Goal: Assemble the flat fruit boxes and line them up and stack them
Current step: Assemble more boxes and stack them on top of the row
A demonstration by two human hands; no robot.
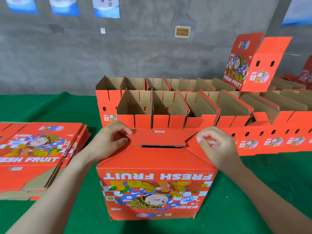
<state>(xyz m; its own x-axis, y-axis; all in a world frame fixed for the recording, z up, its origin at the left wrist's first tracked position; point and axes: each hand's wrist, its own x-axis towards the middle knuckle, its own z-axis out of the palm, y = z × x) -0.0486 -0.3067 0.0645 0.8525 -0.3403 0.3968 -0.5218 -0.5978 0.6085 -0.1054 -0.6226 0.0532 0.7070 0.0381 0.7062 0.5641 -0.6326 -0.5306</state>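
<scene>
Green cloth (236, 191) covers the table, and nearest the camera a red fruit box (157, 191) stands on it with its print upside down, the words FRESH FRUIT inverted across the front panel. Its sloping upper panels meet at a folded flap (158, 139), with a dark slot showing just beneath the flap's near edge. The left hand (111, 142) pinches the flap's left end, fingers curled over the top and thumb pressed against the edge. The right hand (217, 146) is at the flap's right corner with its fingers curled and their tips close to the cardboard; whether it actually grips anything cannot be told. To the left, well apart from the box, a stack of flat boxes (38, 149) lies printed side up. Just behind the hands a near row of assembled boxes (168, 107) stands open-topped, side by side, running off to the right, and a far row (109, 97) sits touching behind it. At the far right one closed-sided box (249, 68) rests tilted on top of the rows, flaps raised. Beyond is a grey concrete wall (50, 56) with blue and white posters (106, 7) along its top.
</scene>
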